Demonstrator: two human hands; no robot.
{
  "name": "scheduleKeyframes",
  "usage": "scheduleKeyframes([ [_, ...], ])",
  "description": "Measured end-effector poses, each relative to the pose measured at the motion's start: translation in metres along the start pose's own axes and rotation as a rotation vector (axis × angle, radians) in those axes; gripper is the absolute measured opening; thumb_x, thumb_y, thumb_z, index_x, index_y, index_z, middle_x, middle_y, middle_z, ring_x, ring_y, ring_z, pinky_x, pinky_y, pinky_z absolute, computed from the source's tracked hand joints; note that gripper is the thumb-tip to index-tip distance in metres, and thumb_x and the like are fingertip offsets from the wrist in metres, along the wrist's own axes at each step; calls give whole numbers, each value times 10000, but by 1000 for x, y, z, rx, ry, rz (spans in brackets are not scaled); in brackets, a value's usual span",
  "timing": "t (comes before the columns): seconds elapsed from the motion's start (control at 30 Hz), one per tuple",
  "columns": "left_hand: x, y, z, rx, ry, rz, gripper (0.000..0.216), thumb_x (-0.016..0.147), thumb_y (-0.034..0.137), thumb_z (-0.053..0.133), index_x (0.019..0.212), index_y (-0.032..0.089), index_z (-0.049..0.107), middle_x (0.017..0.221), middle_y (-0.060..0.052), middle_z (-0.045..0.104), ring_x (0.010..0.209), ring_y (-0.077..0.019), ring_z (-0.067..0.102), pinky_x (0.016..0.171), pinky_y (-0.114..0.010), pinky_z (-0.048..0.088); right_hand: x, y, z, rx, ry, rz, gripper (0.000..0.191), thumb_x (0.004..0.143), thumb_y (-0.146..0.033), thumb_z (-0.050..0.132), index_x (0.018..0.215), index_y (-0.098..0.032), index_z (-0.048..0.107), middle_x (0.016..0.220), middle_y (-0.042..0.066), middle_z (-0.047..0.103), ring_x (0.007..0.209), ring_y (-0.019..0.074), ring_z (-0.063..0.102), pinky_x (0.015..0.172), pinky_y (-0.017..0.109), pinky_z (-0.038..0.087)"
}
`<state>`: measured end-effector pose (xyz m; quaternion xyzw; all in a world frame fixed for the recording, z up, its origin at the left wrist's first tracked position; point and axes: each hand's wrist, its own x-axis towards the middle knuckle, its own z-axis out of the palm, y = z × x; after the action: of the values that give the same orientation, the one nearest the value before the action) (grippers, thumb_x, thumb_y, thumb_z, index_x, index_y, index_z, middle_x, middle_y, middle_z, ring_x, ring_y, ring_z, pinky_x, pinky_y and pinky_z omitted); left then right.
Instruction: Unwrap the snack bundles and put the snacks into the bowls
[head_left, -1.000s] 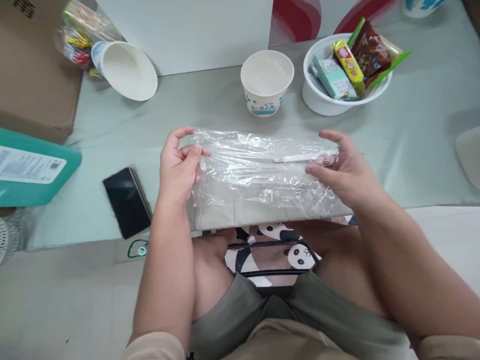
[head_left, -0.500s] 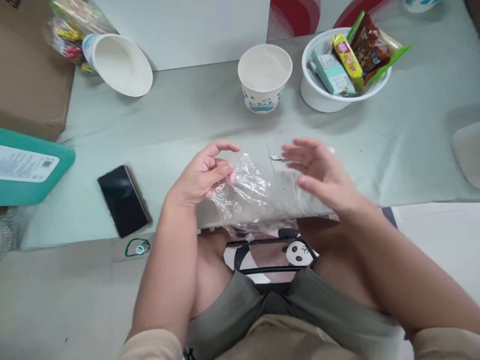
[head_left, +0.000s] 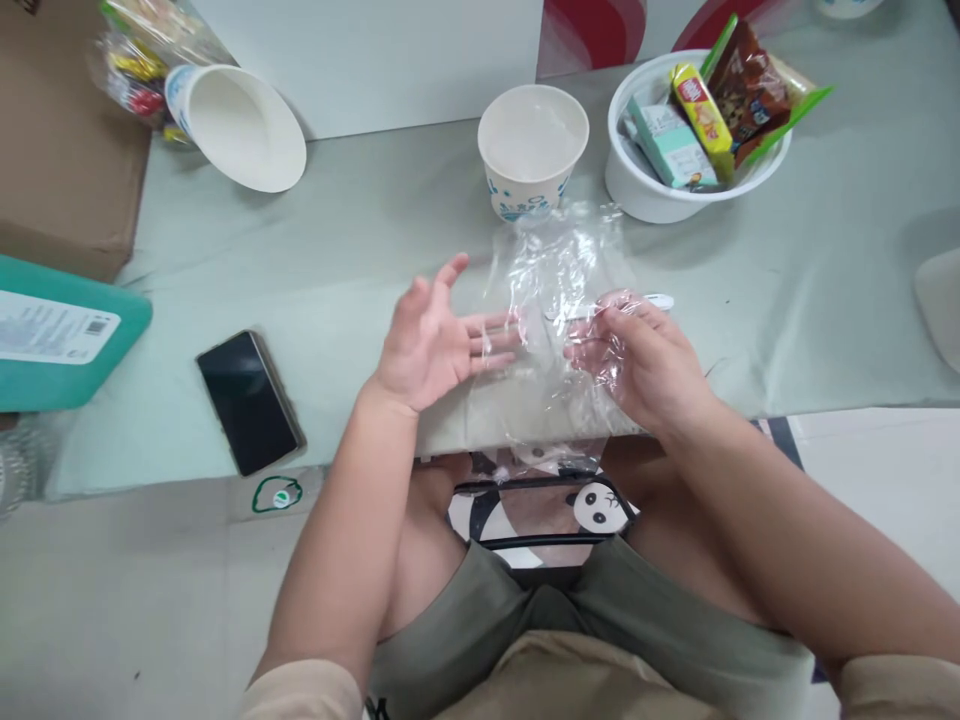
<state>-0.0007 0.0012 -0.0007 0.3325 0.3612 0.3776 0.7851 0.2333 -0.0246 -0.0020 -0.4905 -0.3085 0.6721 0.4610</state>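
A crinkled clear plastic bag (head_left: pixel 559 260) hangs over the table's near edge, its upper part in front of a paper cup. My right hand (head_left: pixel 645 355) grips the bag between thumb and fingers at its right side. On the left, my left hand (head_left: pixel 439 340) has its fingers spread, their tips at the bag's left side; whether they touch it I cannot tell. Behind my right hand's fingers lies a small cutter (head_left: pixel 660 300) with a white end, mostly hidden by hand and plastic. The white paper cup (head_left: pixel 532 140) with blue print stands upright just beyond the bag.
A white bowl (head_left: pixel 637 190) of packaged snacks stands at the back right. Another paper cup (head_left: pixel 247 130) lies tipped at the back left. A phone (head_left: pixel 249 402) rests near the front edge, with a green container (head_left: pixel 67 370) and a cardboard box (head_left: pixel 67 150) farther left.
The bag has passed from my left hand to my right and is now spread out higher. My left hand's fingers have opened; my right hand has closed on the plastic.
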Motion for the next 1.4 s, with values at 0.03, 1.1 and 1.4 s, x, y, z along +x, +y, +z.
scheduleKeyframes([
  [0.03,2,-4,1,36,-50,-7,1085,667,820,710,1515,383,191,1154,-99,750,1079,-330,762,895,-488,613,2,1,-1,-14,58,2,335,792,-456,796,871,-251,543,799,-24,704,669,132,702,652,273,582],
  [1.1,6,-22,-7,990,377,790,341,861,579,727,777,250,696,1362,-76,628,1466,-333,459,1219,-582,381,7,13,-20,-1084,142,-753,184,809,-350,756,979,-290,722,1280,123,544,1224,337,565,993,543,511],
  [1.4,-5,-17,17,703,296,665,316,945,549,640,912,236,614,700,21,700,681,-150,735,701,-311,606,-10,6,-11,-526,83,-532,232,936,-497,652,863,-286,589,709,9,620,623,181,617,649,383,554],
])
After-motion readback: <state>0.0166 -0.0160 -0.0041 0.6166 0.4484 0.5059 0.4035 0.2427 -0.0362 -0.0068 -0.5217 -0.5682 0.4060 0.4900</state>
